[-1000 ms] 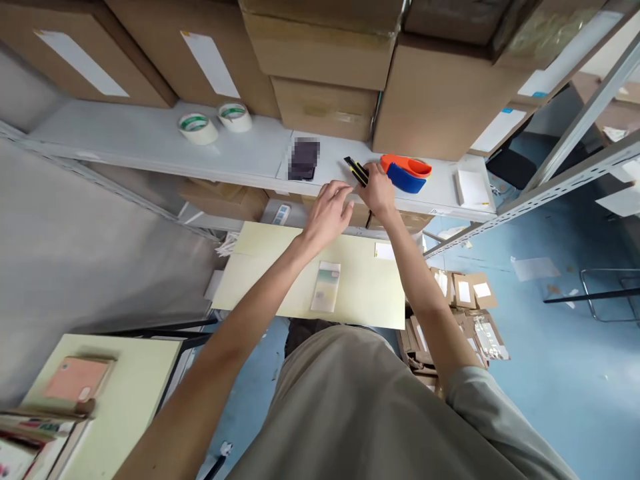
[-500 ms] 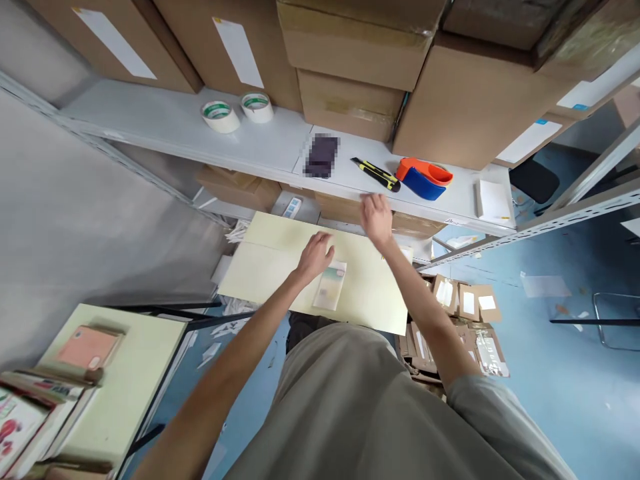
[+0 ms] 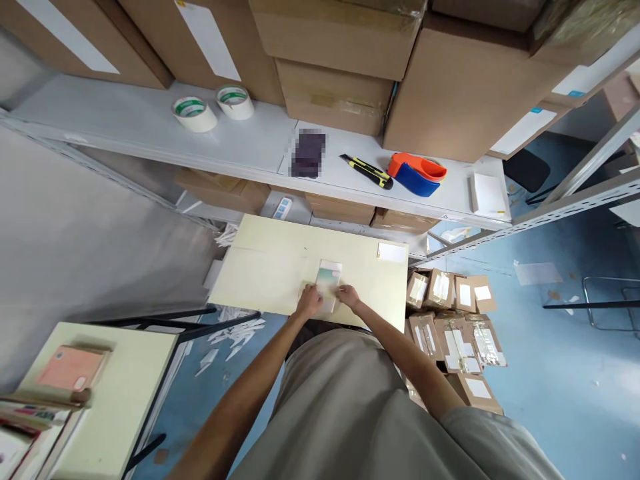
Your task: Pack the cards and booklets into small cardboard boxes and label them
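Observation:
A small clear packet with a pale green top (image 3: 329, 279) lies on the cream table (image 3: 265, 267) below me. My left hand (image 3: 309, 302) pinches its lower left edge and my right hand (image 3: 347, 295) grips its lower right edge, fingers closed on it. Up on the grey shelf (image 3: 150, 130) a yellow and black box cutter (image 3: 367, 172) rests beside an orange and blue tape dispenser (image 3: 416, 175), with no hand near them.
Two tape rolls (image 3: 213, 109) and a dark blurred object (image 3: 307, 153) sit on the shelf, with large cardboard boxes (image 3: 450, 87) stacked behind. Small brown parcels (image 3: 455, 320) lie on the blue floor at right. A second cream table (image 3: 100, 393) with a pink pad is at lower left.
My right hand let go of the box cutter on the shelf. Both hands came down to the table and took hold of the packet's near edge.

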A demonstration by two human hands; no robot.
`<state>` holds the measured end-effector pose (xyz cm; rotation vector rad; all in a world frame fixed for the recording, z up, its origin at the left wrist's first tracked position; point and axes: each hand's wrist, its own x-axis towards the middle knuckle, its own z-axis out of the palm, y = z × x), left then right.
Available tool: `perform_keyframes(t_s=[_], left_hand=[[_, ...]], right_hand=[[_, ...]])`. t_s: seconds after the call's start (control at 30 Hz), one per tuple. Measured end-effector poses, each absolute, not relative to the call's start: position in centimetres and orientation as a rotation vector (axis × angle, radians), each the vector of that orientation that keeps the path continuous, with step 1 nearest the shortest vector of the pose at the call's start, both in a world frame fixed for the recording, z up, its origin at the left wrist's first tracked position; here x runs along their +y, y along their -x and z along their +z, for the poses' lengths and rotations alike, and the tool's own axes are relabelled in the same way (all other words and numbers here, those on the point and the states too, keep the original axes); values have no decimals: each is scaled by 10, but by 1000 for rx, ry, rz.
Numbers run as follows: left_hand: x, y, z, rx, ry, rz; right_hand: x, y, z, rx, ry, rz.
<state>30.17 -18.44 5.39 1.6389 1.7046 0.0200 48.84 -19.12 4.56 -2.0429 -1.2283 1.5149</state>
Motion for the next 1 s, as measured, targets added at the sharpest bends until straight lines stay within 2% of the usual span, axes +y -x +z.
perform_keyframes(t_s=[0.3,0.53,0.63,0.77,0.9,1.0], left_hand=[[-184,-310,42,1586,-1405,166],[-166,-320,69,1514,-1189,357],[-156,-316,98,1475,-1093,501],[-152,-310,161,1136,-917,783],[-159,-309,229,1049,-928,962],[-167,-310,263,1067,-970,998]], right_hand=[[-195,-491,36,-984,2063,1476],[-192,-512,81,-1004,1851,1435],[-196,-522,120,-975,1643,1486],[-206,-534,185,-894,1377,1514],[-215,-537,238,-872,1259,1489],[-219,-536,259,-894,1221,1446]])
